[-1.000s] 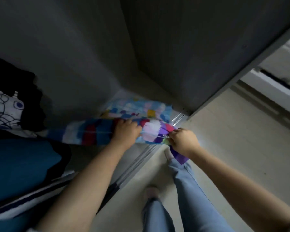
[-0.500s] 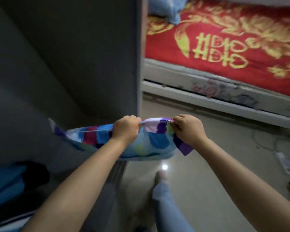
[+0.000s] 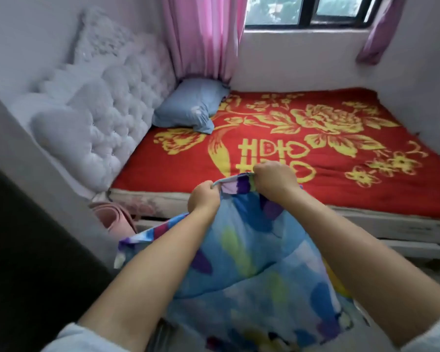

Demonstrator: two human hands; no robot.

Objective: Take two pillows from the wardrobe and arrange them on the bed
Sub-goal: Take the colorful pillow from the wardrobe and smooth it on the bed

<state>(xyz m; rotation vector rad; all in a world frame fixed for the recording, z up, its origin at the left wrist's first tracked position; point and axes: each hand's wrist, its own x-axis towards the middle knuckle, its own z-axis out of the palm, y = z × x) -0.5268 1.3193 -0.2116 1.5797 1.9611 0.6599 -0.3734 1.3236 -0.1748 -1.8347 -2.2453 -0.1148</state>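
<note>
both hands were closed on the top edge of a patterned pillow point(image 3: 252, 270), blue with purple, yellow and white patches. the left hand point(image 3: 203, 199) was clenched around a gathered fold of the edge, and the right hand point(image 3: 274, 180), just beside it and a little higher, pinched the purple-and-white corner in a fist. the pillow hung down from the two fists, between the bare forearms, and spread toward the person; its lower end ran out of view at the bottom.

beyond the hands lay the bed point(image 3: 315, 138), covered by a red blanket with yellow flowers and characters. the hands were over its near edge, the right fist above the blanket. far ahead and to the left of the left hand, a light blue pillow point(image 3: 188, 107) rested in the corner of the bed against the tufted pale headboard point(image 3: 107, 115), below a pink curtain point(image 3: 203, 36). left of the left hand, low beside the bed frame, stood a pink roll point(image 3: 114, 217).
</note>
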